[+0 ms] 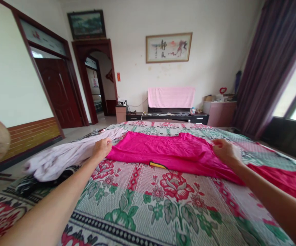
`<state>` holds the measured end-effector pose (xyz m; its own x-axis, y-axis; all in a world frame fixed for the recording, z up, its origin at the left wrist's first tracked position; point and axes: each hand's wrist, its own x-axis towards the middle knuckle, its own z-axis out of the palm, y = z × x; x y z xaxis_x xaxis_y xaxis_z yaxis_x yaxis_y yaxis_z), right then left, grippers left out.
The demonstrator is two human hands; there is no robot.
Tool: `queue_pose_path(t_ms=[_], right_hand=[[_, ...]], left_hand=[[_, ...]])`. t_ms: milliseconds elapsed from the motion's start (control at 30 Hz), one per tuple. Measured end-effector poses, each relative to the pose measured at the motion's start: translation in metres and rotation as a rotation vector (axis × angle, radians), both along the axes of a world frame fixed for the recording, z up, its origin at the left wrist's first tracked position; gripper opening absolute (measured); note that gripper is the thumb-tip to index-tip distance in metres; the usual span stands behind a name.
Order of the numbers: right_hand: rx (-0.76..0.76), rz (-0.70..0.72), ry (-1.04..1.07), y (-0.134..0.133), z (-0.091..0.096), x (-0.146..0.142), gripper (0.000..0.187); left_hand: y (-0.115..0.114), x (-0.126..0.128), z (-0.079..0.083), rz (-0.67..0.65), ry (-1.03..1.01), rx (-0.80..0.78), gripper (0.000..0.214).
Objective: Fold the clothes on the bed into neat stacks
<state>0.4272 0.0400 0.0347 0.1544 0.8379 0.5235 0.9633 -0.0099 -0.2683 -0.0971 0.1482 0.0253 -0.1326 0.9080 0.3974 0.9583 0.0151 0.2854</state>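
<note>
A bright pink garment (pixel 163 148) lies spread flat across the floral bedspread (pixel 148 201). My left hand (pixel 102 147) is closed in a pinch on the garment's left edge, next to a pale lilac cloth (pixel 60 158). My right hand (pixel 224 150) grips the garment's right side with curled fingers. More pink fabric trails off to the right under my right forearm. A small yellow and black tag (pixel 157 165) shows at the garment's near edge.
The lilac cloth lies heaped on dark patterned fabric (pixel 27 184) at the bed's left edge. Beyond the bed stand a low dark cabinet (pixel 168 118) with a pink towel (pixel 171 96) over it, a pink cupboard (pixel 219 113), doors at left, and purple curtains (pixel 270 65) at right.
</note>
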Motion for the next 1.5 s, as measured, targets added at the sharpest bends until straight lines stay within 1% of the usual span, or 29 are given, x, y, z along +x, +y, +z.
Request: queue_pose_path(t_ms=[33,67,100,167,233,300,367,500,567,633,700,800,900,1000,1067,1133,1267,1367,1433,1500], right_hand=[[0.058,-0.028,0.031,-0.003,-0.003,-0.008,0.035],[0.061,0.016,0.061,-0.007,-0.007,-0.019,0.031],[0.047,0.091,0.084,-0.011,-0.011,-0.030,0.027],[-0.014,0.310,0.054,-0.016,-0.020,-0.050,0.022],[-0.041,0.440,-0.014,-0.019,-0.030,-0.062,0.020],[-0.042,0.463,-0.077,-0.019,-0.038,-0.066,0.021],[-0.028,0.437,-0.117,-0.016,-0.043,-0.063,0.022],[-0.017,0.422,-0.132,-0.011,-0.046,-0.051,0.027],[-0.044,0.398,-0.127,-0.010,-0.047,-0.048,0.033],[-0.078,0.363,-0.136,-0.009,-0.049,-0.046,0.038],[-0.096,0.346,-0.149,-0.008,-0.052,-0.045,0.040],[-0.079,0.342,-0.162,-0.008,-0.055,-0.044,0.040],[-0.070,0.333,-0.176,-0.008,-0.057,-0.044,0.040],[-0.068,0.328,-0.183,-0.008,-0.057,-0.045,0.041],[-0.067,0.325,-0.184,-0.009,-0.056,-0.046,0.041],[-0.072,0.317,-0.187,-0.009,-0.056,-0.047,0.041],[-0.076,0.314,-0.192,-0.009,-0.056,-0.047,0.041],[-0.073,0.315,-0.189,-0.008,-0.057,-0.046,0.041],[-0.078,0.312,-0.189,-0.008,-0.057,-0.046,0.041],[-0.081,0.309,-0.185,-0.008,-0.057,-0.046,0.041]], left_hand=[[-0.005,0.000,-0.003,-0.019,0.002,0.020,0.032],[-0.010,0.001,-0.007,-0.056,0.014,0.037,0.031],[-0.014,0.002,-0.011,-0.115,0.039,0.048,0.030],[-0.018,0.002,-0.022,-0.269,0.106,0.071,0.028],[-0.018,0.000,-0.033,-0.405,0.167,0.092,0.029],[-0.016,-0.003,-0.042,-0.479,0.202,0.108,0.031],[-0.012,-0.006,-0.048,-0.503,0.213,0.127,0.034],[-0.009,-0.007,-0.051,-0.470,0.249,0.122,0.039],[-0.010,-0.005,-0.049,-0.439,0.278,0.097,0.040],[-0.013,-0.002,-0.044,-0.437,0.279,0.103,0.041],[-0.017,0.003,-0.039,-0.477,0.241,0.133,0.038],[-0.020,0.013,-0.034,-0.540,0.151,0.154,0.031],[-0.020,0.021,-0.034,-0.578,0.084,0.113,0.025],[-0.019,0.024,-0.037,-0.633,0.065,0.054,0.021],[-0.018,0.024,-0.038,-0.647,0.067,0.041,0.021],[-0.018,0.024,-0.040,-0.628,0.078,0.046,0.022],[-0.020,0.030,-0.042,-0.519,0.069,0.077,0.022],[-0.024,0.032,-0.038,-0.444,-0.065,0.078,0.019],[-0.026,0.031,-0.031,-0.384,-0.271,0.066,0.016],[-0.025,0.026,-0.024,-0.331,-0.472,0.048,0.019]])
